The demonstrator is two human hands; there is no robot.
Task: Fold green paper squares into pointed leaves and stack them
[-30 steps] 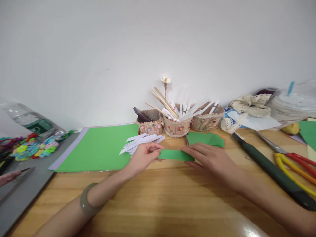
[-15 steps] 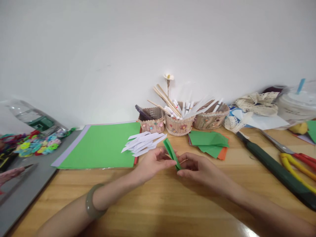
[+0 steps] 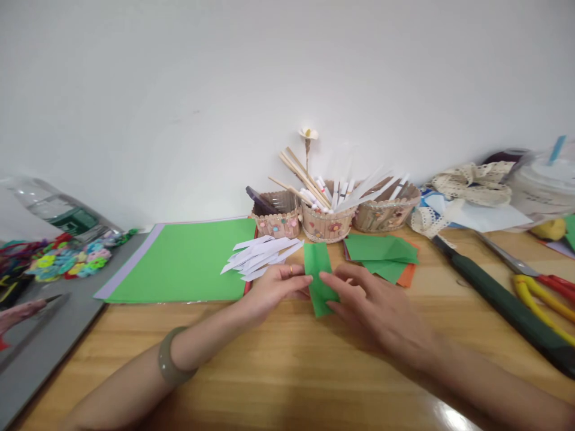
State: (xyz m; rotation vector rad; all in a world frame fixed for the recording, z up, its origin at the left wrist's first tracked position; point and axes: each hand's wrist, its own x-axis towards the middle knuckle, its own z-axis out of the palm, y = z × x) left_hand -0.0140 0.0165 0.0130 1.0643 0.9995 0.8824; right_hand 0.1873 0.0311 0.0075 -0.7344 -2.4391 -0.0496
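A small green piece of paper (image 3: 320, 299), with a crease along its length, is held between my two hands above the wooden table. My left hand (image 3: 281, 287) pinches its left edge, thumb in front and fingers behind. On its right side my right hand (image 3: 366, 296) has closed fingers, the index fingertip resting on the face near the crease. Behind my left hand lies a pile of folded white paper strips (image 3: 258, 257). Small green and orange paper pieces (image 3: 381, 251) are stacked beyond my right hand.
Large green sheets (image 3: 188, 257) lie on the left. Decorated baskets (image 3: 327, 224) with sticks and pens stand against the wall. To the right are a dark green-handled tool (image 3: 503, 305), scissors (image 3: 534, 281), lace ribbon (image 3: 476, 182) and a lidded cup (image 3: 550, 182). A plastic bottle (image 3: 58, 206) lies far left.
The green paper, folded narrow and seen edge-on before, is now opened out with its wide face toward me. My right hand has turned and moved its index finger onto that face.
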